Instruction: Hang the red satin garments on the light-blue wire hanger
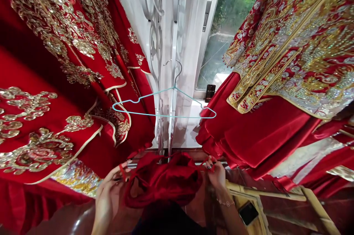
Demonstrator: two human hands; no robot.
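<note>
A bunched dark red garment (178, 181) hangs between my two hands, low in front of my body. My left hand (109, 189) is closed on a narrow red ribbon loop at the garment's left side. On the other side, my right hand (217, 172) pinches a matching red ribbon loop, with a bracelet showing at the wrist. Above the garment, a thin light blue wire hanger (177, 117) with a silver hook hangs at a white metal rack. Neither hand touches it. The garment's full shape is hidden by its folds.
Red gowns with gold and silver beading (83, 61) hang at left. An embroidered red and gold jacket with a red skirt (257, 135) hangs at right. A phone (210, 93) stands by the window; another phone (248, 213) lies on a wooden stool (261, 216).
</note>
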